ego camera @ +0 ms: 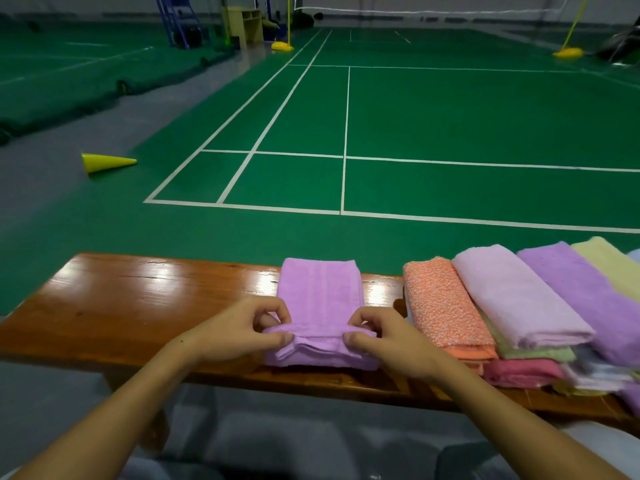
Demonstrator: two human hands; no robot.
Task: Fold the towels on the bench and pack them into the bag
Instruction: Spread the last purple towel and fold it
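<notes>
From the head camera, a glossy, reddish-brown wooden bench runs across the lower frame, its varnish throwing back bright patches of light. On it, about midway along, lies one purple terry towel, folded into a long narrow strip that reaches from the far edge to the near edge; its nap is soft and slightly ribbed down the middle. The near end is turned up into a thick layered fold.

The left hand pinches the left corner of that fold between thumb and curled fingers. The right hand pinches the right corner the same way. Both forearms are bare.

To the right, just beside the purple towel but apart from it, sits a pile of folded towels. Four lie side by side on top: a nubbly orange one, a smooth pale pink one, a purple one with small dots, and a pale yellow one. Beneath them show edges of green, deep pink and other cloths, too bunched to count.

Beyond the bench spreads a green badminton court with white lines. One yellow cone lies on its side on the grey floor at left. Two yellow net-post bases stand far off.
</notes>
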